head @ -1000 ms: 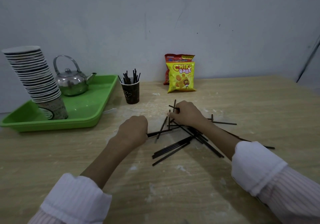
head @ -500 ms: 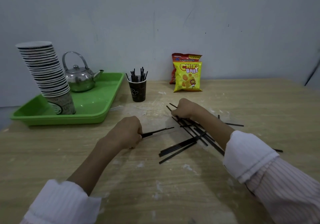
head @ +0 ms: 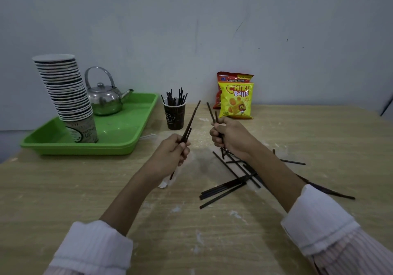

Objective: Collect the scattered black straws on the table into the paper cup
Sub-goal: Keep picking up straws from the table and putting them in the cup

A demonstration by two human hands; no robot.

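Some straws (head: 190,124) gripped in left hand (head: 170,155) | right hand (head: 231,140) grips more straws (head: 211,113) | pile (head: 223,189) part-hidden

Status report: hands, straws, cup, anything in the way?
Left hand grips thin black straws; right hand grips more. Dark paper cup ahead, part filled. Loose straws on wooden table; way clear.

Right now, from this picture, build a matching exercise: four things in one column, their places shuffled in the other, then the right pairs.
1 kettle
2 yellow snack bag
3 dark paper cup
4 loose straws

A by the wall, at the back
B scattered flat on the table
C on the green tray
D upright just right of the tray, straws inside

Pairs: 1-C, 2-A, 3-D, 4-B
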